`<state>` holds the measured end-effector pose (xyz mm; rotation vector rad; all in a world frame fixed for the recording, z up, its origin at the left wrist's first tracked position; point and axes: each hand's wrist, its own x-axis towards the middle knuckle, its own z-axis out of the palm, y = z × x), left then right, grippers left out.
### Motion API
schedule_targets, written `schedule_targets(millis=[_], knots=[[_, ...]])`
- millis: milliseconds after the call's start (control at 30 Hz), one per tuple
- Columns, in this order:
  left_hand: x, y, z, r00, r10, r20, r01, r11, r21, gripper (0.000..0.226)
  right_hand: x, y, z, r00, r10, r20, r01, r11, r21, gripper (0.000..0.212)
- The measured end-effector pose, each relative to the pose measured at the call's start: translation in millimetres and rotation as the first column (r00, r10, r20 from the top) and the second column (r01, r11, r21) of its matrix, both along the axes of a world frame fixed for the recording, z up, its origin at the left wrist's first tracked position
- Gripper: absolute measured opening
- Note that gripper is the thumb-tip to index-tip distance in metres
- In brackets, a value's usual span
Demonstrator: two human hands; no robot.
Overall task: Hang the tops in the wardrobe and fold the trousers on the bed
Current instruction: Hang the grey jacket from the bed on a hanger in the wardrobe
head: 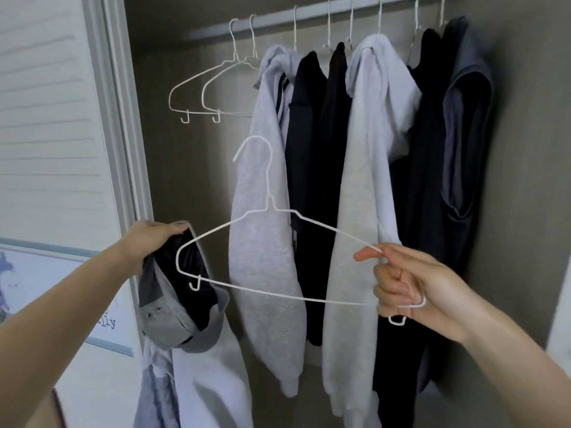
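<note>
Left hand grips hoodie collar; right hand pinches hanger end, fingers curled. Hoodie bottom cut off.

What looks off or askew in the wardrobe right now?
Nothing damaged. The leftmost grey hoodie on the rail hangs lopsided, its hood bunched at the hook. Two empty hangers hang bare at the left. The right hand holds a tilted white hanger; the left hand grips an unhung grey top.
</note>
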<state>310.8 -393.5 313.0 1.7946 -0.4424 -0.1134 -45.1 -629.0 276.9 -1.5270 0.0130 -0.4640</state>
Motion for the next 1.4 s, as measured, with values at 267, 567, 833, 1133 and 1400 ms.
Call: schedule_targets(millis=[267, 567, 833, 1133, 1400], knots=[[-55.2, -43.6, 7.3, 0.915, -0.192, 0.355, 0.169, 0.981, 0.094, 0.017, 57.0, 41.2, -47.0, 0.998, -0.055, -0.004, 0.055, 0.998, -0.013, 0.034], [-106.5, -25.5, 18.4, 0.431, -0.452, 0.781, 0.352, 0.881, 0.316, 0.048, 32.2, 16.7, -65.2, 0.962, -0.097, 0.255, 0.013, 0.950, 0.313, 0.046], [-76.3, -34.5, 29.0, 0.235, -0.332, 0.914, 0.141, 0.942, 0.306, 0.033, 24.0, 13.5, -53.9, 0.939, -0.048, 0.340, -0.079, 0.934, 0.349, 0.053], [-82.9, -48.4, 6.3, -0.354, 0.014, 0.935, -0.042, 0.999, -0.031, 0.018, 24.8, -10.2, -50.7, 0.979, 0.066, 0.194, -0.130, 0.931, 0.340, 0.046], [-66.0, -46.2, -5.6, -0.263, -0.115, 0.958, -0.226, 0.973, 0.054, 0.037, 31.2, 14.4, -44.0, 0.444, -0.852, 0.276, 0.842, 0.291, -0.454, 0.024]])
